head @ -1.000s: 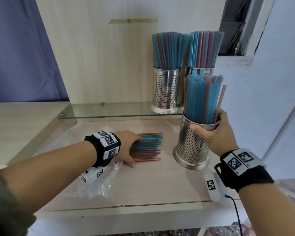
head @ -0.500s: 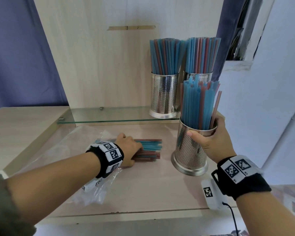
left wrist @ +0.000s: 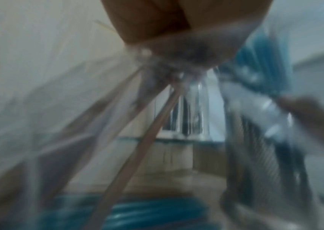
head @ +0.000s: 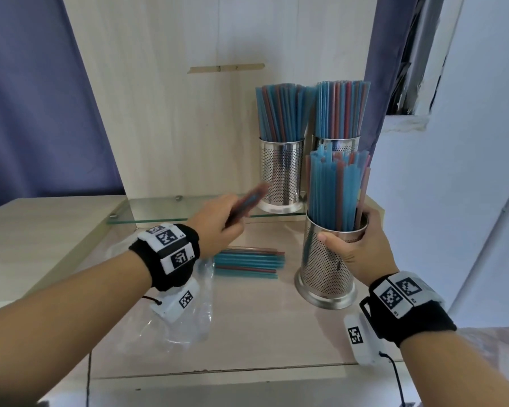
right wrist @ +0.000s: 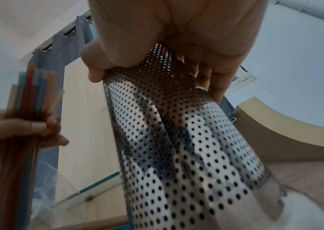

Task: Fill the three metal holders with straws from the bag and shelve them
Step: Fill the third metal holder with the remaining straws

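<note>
- Hands both busy. Our right hand [head: 365, 245] grips the near holder [head: 328, 265] at its rim, thumb across the front, fingers [right wrist: 206, 77] curled round the perforated wall.
- Near holder stands on the wooden surface [head: 247, 333], tilted a little, its flared foot touching the wood. It is packed with blue and red straws [head: 335, 189] standing on end.
- Our left hand [head: 218, 227] is raised above the surface, fingers [right wrist: 45, 127] clenched round a small bunch of straws [head: 247, 201]. The bunch is motion-blurred in the head view; the right wrist view shows it as red and blue straws held roughly upright, beside the near holder and apart from it.
- Loose straws [head: 247, 262] lie flat in a pile on the surface, between our left wrist and the near holder.
- Clear plastic bag [head: 188, 312] lies crumpled on the surface under our left wrist, touching the left end of the pile.
- Two more holders sit side by side on the glass shelf [head: 159, 210] at the back: left one [head: 281, 174] in full view, right one [head: 335, 142] mostly hidden behind the near holder's straws. Both are full.
- Left wrist view is too blurred to add anything sure.
</note>
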A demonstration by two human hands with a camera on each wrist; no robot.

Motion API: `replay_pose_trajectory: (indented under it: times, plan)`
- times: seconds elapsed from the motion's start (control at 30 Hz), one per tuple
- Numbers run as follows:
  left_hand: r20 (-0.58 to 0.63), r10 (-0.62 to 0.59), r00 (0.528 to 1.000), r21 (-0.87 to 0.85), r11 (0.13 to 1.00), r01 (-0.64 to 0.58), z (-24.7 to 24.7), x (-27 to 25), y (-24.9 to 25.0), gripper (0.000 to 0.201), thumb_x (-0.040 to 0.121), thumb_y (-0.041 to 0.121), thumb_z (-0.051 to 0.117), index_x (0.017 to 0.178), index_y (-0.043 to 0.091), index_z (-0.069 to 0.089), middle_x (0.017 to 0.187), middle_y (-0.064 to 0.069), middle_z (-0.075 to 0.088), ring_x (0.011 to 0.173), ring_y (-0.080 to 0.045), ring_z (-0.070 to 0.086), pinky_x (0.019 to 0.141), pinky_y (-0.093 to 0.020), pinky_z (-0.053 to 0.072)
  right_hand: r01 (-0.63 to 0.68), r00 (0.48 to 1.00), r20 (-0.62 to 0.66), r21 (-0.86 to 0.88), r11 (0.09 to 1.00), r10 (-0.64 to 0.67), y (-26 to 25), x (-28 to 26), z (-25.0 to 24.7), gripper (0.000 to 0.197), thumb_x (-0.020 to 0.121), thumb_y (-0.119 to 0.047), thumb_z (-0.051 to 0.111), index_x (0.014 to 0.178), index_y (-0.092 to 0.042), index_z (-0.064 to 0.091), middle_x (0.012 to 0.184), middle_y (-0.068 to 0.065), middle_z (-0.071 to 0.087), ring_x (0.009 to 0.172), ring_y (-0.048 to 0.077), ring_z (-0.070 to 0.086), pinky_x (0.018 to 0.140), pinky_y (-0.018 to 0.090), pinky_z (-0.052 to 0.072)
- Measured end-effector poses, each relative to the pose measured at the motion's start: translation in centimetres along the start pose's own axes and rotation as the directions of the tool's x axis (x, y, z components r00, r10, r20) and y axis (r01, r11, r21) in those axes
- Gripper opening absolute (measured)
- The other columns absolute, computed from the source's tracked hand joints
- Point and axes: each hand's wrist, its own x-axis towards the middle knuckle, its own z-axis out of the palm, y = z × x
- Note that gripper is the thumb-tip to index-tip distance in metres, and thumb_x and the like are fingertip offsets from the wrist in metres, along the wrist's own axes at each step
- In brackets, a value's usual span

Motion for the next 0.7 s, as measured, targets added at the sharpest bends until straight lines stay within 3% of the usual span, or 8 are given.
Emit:
replay_pose_trajectory:
  times: [0.07,0.17,0.3,0.37,0.43,0.5,0.6,0.7]
  plan:
    - [-0.098,-0.023,0.995,-0.132,0.991,0.01,-1.2,0.3,1.0,0.008,0.095,0.024,0.055,0.09,0.018,0.054,0.082,-0.001,0.062,0.074,-0.011,0.058,0.07,-0.024,0.046,0.0,1.0,0.006,0.003,1.0,0.0,-0.3,-0.2,0.0,0.081,0.063,-0.032,0.087,0.128,-0.016,0.041,0.12,-0.002,0.057,0.108,0.014,0.06,0.085,0.018,0.045]
    - [-0.145,-0.137,0.98,-0.403,0.912,0.068,-2.5,0.7,1.6,0.019,0.098,0.027,0.051,0.092,0.013,0.062,0.093,-0.002,0.071,0.089,-0.008,0.066,0.088,-0.03,0.05,-0.009,0.999,0.031,0.004,1.0,0.008,-0.8,-0.4,-0.1,0.093,0.056,-0.047,0.082,0.132,-0.014,0.041,0.123,-0.001,0.059,0.11,0.015,0.061,0.09,0.025,0.05]
    - [-0.066,-0.212,0.975,-0.759,0.645,0.089,-3.2,0.2,2.9,0.017,0.098,0.022,0.048,0.086,0.017,0.058,0.099,-0.004,0.071,0.097,-0.009,0.067,0.083,-0.026,0.049,0.053,0.997,0.059,-0.1,0.994,-0.047,-2.4,-0.6,-0.7,0.094,0.058,-0.065,0.081,0.133,-0.024,0.042,0.125,-0.002,0.059,0.116,0.015,0.059,0.099,0.039,0.05]
    - [-0.034,-0.231,0.972,-0.856,0.51,0.092,-3.4,-0.4,3.7,0.014,0.098,0.017,0.046,0.088,0.018,0.055,0.103,-0.003,0.069,0.108,-0.016,0.065,0.087,-0.024,0.05,0.14,0.98,-0.083,-0.348,0.927,-0.179,-3.8,-1.3,-0.5,0.106,0.063,-0.075,0.069,0.143,-0.015,0.035,0.138,0.009,0.049,0.129,0.023,0.045,0.11,0.045,0.035]
    - [-0.011,-0.23,0.973,-0.88,0.464,0.1,-3.4,-1.0,4.4,0.014,0.098,0.017,0.046,0.09,0.02,0.056,0.111,0.0,0.068,0.118,-0.017,0.06,0.097,-0.027,0.047,0.275,0.891,-0.202,-0.475,0.836,-0.408,-6.5,-3.0,0.4,0.1,0.071,-0.069,0.061,0.144,-0.006,0.033,0.14,0.008,0.041,0.131,0.02,0.035,0.11,0.036,0.024]
    - [0.02,-0.214,0.977,-0.894,0.433,0.114,-3.4,-1.5,5.3,0.02,0.094,0.022,0.049,0.084,0.027,0.066,0.118,0.001,0.066,0.123,-0.015,0.056,0.104,-0.032,0.042,0.45,0.858,-0.087,-0.351,0.821,-0.507,-9.6,-5.1,2.3,0.081,0.079,-0.057,0.061,0.14,-0.009,0.04,0.131,-0.008,0.042,0.124,0.005,0.036,0.106,0.022,0.029]
    - [0.06,-0.196,0.979,-0.93,0.346,0.127,-3.3,-1.9,7.0,0.016,0.086,0.025,0.052,0.082,0.024,0.068,0.123,-0.002,0.062,0.119,-0.01,0.057,0.105,-0.035,0.042,0.422,0.891,0.238,-0.116,0.899,-0.387,-11.6,-7.2,5.2,0.066,0.083,-0.048,0.066,0.138,-0.02,0.041,0.126,-0.012,0.05,0.114,-0.002,0.048,0.097,0.017,0.041]
    - [0.073,-0.157,0.985,-0.956,0.271,0.114,-3.0,-2.1,8.4,0.02,0.078,0.028,0.056,0.094,0.016,0.055,0.115,-0.005,0.055,0.086,0.002,0.064,0.087,-0.03,0.055,0.299,0.912,0.276,0.059,0.952,-0.303,-11.7,-7.7,6.6,0.055,0.085,-0.027,0.072,0.13,-0.029,0.04,0.111,-0.016,0.057,0.103,-0.006,0.056,0.084,0.007,0.044]
